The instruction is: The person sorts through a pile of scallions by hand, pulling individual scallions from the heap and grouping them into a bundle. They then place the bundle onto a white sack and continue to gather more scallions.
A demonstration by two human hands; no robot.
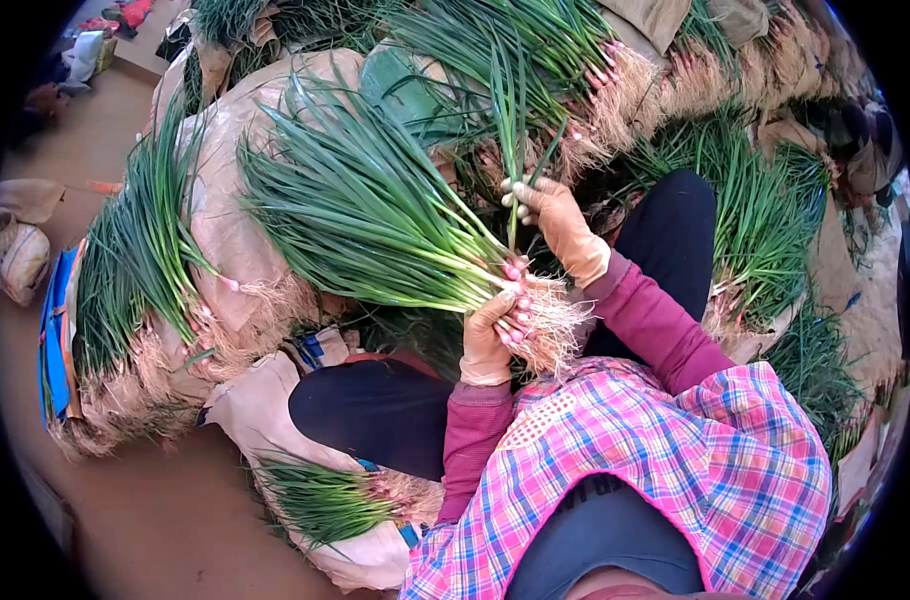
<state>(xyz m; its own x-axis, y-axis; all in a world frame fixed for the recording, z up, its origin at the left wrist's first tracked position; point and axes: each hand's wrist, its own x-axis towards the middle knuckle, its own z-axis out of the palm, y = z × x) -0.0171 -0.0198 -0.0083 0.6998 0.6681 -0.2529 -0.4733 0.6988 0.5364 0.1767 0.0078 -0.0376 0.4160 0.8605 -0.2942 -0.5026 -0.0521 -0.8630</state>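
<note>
My left hand (487, 345), in a pale glove, is closed round the lower end of a large bunch of spring onions (385, 215). Their long green leaves fan out to the upper left. Pink bulbs and pale stringy roots (545, 325) stick out to the right of that hand. Above it, my gloved right hand (565, 228) pinches a thin spring onion stalk (512, 130) between thumb and fingers. Its leaves point upward, and its lower end reaches down beside the bunch's bulbs.
More spring onions lie in piles at the left (140, 250), top (545, 50) and right (750, 215), on pale sacking (245, 190). A smaller bunch (325, 500) rests on cloth at lower left. My bent knees (375, 415) flank the work. Brown floor (165, 505) shows at left.
</note>
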